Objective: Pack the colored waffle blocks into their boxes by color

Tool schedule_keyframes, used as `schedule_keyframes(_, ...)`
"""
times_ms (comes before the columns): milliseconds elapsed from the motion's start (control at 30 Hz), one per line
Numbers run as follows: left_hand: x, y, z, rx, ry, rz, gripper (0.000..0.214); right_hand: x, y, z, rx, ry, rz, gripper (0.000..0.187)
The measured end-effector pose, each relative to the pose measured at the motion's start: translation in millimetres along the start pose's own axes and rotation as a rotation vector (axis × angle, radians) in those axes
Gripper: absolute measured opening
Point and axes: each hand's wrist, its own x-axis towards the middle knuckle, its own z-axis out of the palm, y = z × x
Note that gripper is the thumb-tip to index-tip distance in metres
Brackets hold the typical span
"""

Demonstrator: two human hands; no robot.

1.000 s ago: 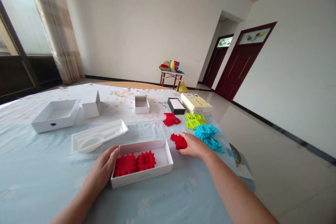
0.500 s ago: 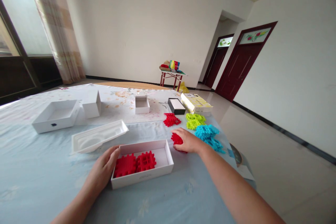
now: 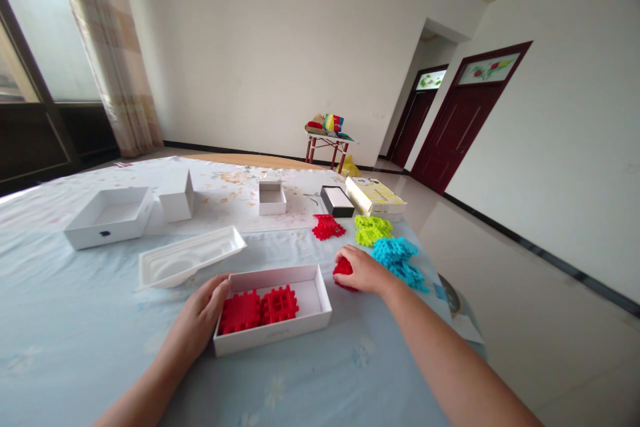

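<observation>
A shallow white box point(image 3: 274, 332) lies on the table in front of me, with two red notched building pieces point(image 3: 241, 311) side by side in its left and middle part. My left hand point(image 3: 206, 307) grips the box's left end, thumb along the rim. Just right of the box, my right hand point(image 3: 357, 269) is closed round red notched pieces point(image 3: 344, 269) at the tabletop; the fingers partly hide them. Beyond that hand lies a small pile of red pieces point(image 3: 329, 227), with lime green pieces point(image 3: 373, 231) and blue pieces point(image 3: 397, 260) to its right.
A white moulded tray point(image 3: 193, 257) lies behind the box. Farther back stand an open white box point(image 3: 109, 219), an upright white box point(image 3: 176, 195), a small open box point(image 3: 272, 198), a black-edged box point(image 3: 337, 201) and a yellow-and-white carton point(image 3: 376, 198). The table's right edge passes beside the blue pieces.
My right hand has shifted slightly right and its fingers have closed further round the red pieces. The left hand keeps its hold on the box. The view has tilted a little.
</observation>
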Motion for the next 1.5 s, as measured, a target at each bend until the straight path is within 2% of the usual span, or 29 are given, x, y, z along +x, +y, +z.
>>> schedule_keyframes(100, 0, 0, 0.3, 0.013, 0.014, 0.003, 0.046, -2, -1, 0, 0.018, 0.0, 0.02, 0.027)
schedule_keyframes(267, 0, 0, 0.0, -0.012, -0.001, -0.007, 0.047, -7, -1, -2, 0.059, 0.014, 0.037, 0.06)
schedule_keyframes(600, 1, 5, 0.2, -0.019, -0.001, -0.01, 0.048, -25, 8, -3, 0.111, 0.041, 0.212, 0.078)
schedule_keyframes(800, 0, 9, -1.4, -0.018, 0.004, -0.01, 0.047, -29, 6, -3, 0.098, 0.06, 0.253, 0.067)
schedule_keyframes(1167, 0, 0, 0.0, -0.038, -0.031, 0.0, 0.046, -21, 1, 6, 0.04, 0.032, 0.103, 0.051)
schedule_keyframes(1400, 0, 1, -0.4, -0.002, -0.039, 0.005, 0.049, -33, -4, 8, 0.018, 0.03, -0.027, 0.042)
schedule_keyframes(1500, 1, 2, 0.1, 0.004, -0.04, 0.017, 0.049, -44, -5, 9, 0.034, 0.036, -0.073, 0.048)
